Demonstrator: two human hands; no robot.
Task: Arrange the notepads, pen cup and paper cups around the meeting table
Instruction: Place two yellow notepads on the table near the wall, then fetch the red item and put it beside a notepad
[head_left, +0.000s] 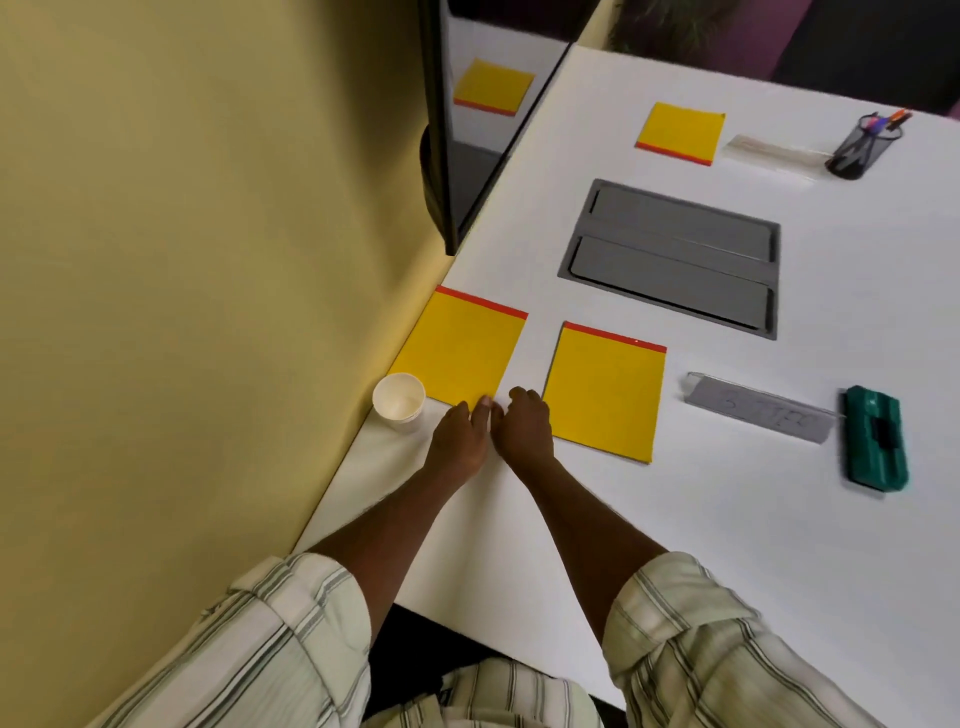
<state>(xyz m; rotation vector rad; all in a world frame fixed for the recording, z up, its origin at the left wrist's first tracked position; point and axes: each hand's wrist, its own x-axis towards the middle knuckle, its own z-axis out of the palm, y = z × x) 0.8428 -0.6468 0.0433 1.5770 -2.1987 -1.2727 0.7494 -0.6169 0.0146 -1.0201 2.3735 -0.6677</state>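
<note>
A white meeting table (597, 519) fills the right of the view, its left edge running along a plain yellow wall (182, 260). A dark screen (447, 130) stands at that wall and mirrors the tabletop, a yellow pad showing in its reflection. Set into the table is a grey recessed panel (670, 257) with two flaps. Three yellow notepads with red binding strips lie flat: the left notepad (460, 348) against the wall edge, the middle notepad (605, 392) just beside it, and the far notepad (680, 132) well apart beyond the panel. A white paper cup (399, 401) stands upright near the left notepad's near corner, by the table edge. The mesh pen cup (860, 145) (pens sticking out of it) stands at the far right, next to a clear strip (769, 150). A grey name plate (761, 408) and a green eraser block (875, 439) lie at right. The left hand (460, 441) and right hand (524, 426) rest side by side on the table, fingers curled down at the left notepad's near corner; whether they pinch it I cannot tell. Striped sleeves (701, 649) are rolled above the forearms.
</note>
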